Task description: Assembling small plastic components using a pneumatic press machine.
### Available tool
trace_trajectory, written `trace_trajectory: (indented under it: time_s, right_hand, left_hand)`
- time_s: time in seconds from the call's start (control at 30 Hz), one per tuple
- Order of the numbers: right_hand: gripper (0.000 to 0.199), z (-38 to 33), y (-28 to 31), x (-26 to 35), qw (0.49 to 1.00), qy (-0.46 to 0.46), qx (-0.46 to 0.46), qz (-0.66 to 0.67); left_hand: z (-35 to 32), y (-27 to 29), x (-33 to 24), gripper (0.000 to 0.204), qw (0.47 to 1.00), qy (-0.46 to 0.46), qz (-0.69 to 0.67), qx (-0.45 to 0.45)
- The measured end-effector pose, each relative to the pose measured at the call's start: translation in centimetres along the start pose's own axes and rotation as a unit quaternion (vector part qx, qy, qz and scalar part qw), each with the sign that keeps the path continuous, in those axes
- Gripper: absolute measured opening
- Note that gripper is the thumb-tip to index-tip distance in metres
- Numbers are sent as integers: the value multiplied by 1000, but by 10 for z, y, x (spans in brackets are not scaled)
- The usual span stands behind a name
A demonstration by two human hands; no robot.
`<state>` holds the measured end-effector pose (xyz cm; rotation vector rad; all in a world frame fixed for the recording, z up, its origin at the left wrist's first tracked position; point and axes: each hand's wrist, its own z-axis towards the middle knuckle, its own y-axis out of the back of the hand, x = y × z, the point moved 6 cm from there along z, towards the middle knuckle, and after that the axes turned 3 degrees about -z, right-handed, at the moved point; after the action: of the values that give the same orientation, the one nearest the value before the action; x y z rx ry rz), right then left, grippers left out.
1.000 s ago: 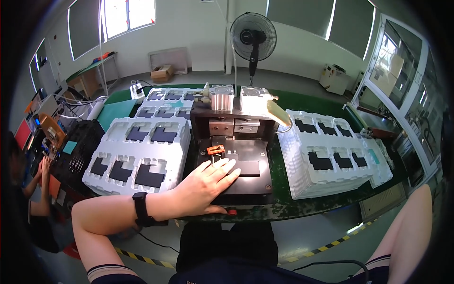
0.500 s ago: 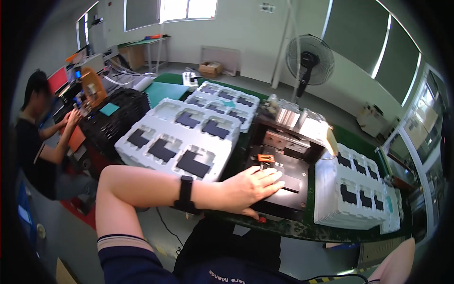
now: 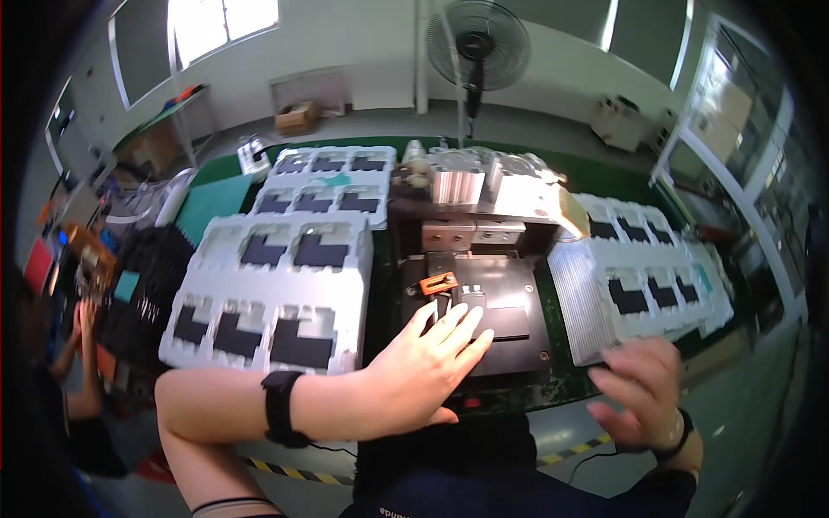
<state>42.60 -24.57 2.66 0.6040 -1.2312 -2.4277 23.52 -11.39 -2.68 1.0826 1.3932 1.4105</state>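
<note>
My left hand [image 3: 423, 367] lies flat, fingers spread, on the front of a black fixture plate [image 3: 509, 315] in the middle of the bench. A small orange clamp [image 3: 436, 283] sits on the plate just beyond my fingertips. My right hand [image 3: 643, 393] hovers open at the front right, next to the near corner of a stack of white trays [image 3: 643, 285] holding dark flat parts. It holds nothing. A black band circles my left wrist.
White trays [image 3: 276, 293] with dark parts fill the left of the green bench, more [image 3: 324, 177] behind. Metal press blocks [image 3: 471, 186] stand behind the fixture. A fan [image 3: 471, 47] stands at the back. Another person [image 3: 60, 345] works at far left beside black trays.
The view swung back toward the centre. My right hand has come up into view at the front right by the white tray stack. My left hand stays on the fixture.
</note>
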Motion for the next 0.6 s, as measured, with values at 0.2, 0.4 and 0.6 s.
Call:
trace_trajectory:
  time_s: [0.2,0.4,0.6]
  right_hand:
    - [39,46,-81,-29,979,-82,48,182]
    - [20,88,-112,-39,948,-133,12,289]
    - [29,110,-133,-18,967,-100,40,230]
  left_hand:
    - [0,11,3,91,999,-27,-7,25]
    - [-6,14,12,92,994,-51,-77,52]
    - [-3,16,26,88,984,-77,-153,58]
